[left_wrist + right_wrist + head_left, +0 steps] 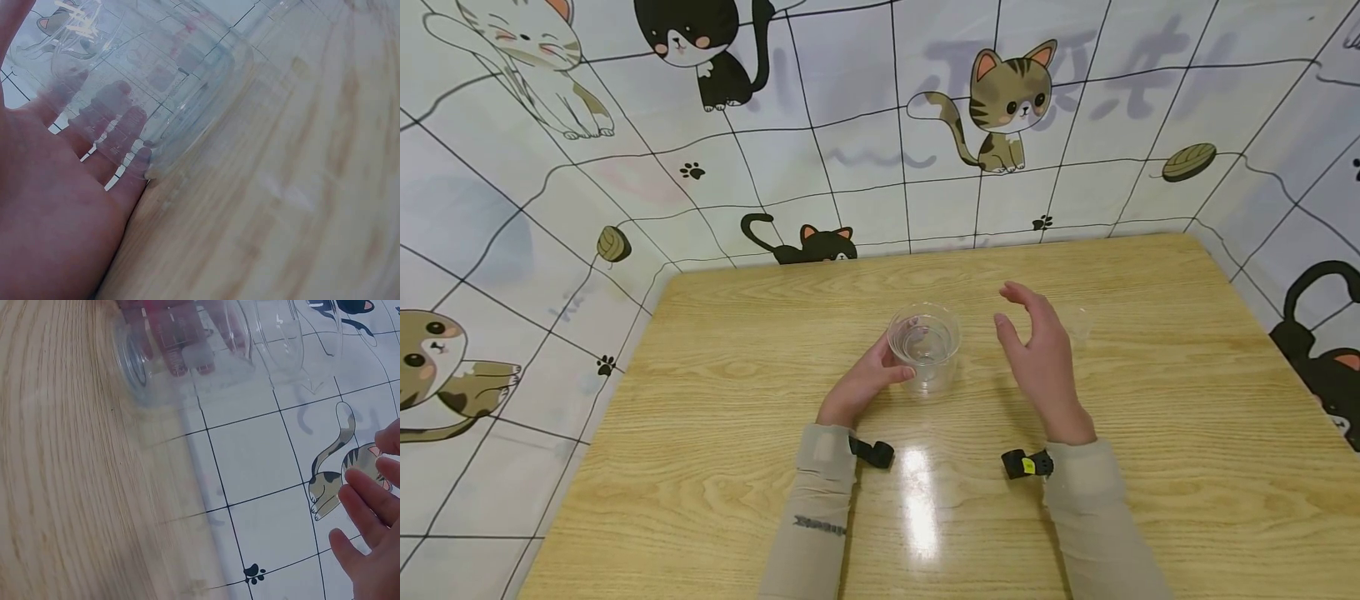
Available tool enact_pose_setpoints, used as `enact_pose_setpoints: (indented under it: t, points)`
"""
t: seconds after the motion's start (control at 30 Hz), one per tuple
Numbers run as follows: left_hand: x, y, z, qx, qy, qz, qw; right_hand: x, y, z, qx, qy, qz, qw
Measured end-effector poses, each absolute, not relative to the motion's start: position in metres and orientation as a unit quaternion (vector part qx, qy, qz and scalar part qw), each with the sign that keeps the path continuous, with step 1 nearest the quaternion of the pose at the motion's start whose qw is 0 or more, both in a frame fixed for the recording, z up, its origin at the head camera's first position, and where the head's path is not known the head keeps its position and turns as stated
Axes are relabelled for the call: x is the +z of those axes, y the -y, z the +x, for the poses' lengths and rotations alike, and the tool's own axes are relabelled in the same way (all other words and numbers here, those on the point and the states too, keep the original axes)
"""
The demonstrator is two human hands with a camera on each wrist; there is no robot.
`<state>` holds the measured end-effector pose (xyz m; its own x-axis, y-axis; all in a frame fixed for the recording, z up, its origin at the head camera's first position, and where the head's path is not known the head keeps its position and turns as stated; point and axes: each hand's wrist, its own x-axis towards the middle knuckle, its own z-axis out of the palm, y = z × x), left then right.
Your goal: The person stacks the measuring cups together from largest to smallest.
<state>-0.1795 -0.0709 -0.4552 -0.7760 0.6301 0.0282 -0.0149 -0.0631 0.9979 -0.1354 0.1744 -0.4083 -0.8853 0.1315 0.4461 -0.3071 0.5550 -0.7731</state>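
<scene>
Cat-printed sheeting (850, 83) backs a wood-grain table (700, 500), where a clear cup (928, 354) stands upright, just off the tabletop's middle toward twelve o'clock. The left hand (867, 379) grips it from nine o'clock, fingers reaching round the far wall and the thumb on the near side at about seven. At three o'clock, well apart from the cup, the right hand (1041, 362) holds nothing, thumb and fingers spread wide; just beside it shows a faint clear item (1080, 323) (too pale to identify). Steadying the cup seems to be the step in hand, and it calls for a light hold, since so thin-looking a wall would likely flex if squeezed. Whether liquid sits inside is hard to tell, so staying level seems wise; any second contact would best come at three o'clock, opposite the left palm.
</scene>
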Motion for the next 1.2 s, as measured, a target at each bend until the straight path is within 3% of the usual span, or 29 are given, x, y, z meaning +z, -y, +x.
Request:
enact_pose_setpoints:
  t: [0.8,1.2]
  points:
    - [-0.455,0.072,-0.180,0.675,-0.660,0.235,0.234,-0.408,-0.212,-0.135,0.463,0.827,-0.113,0.299]
    - [-0.454,0.072,-0.180,0.672,-0.659,0.240,0.236,-0.415,-0.233,-0.135,0.463,0.831,-0.153,0.269]
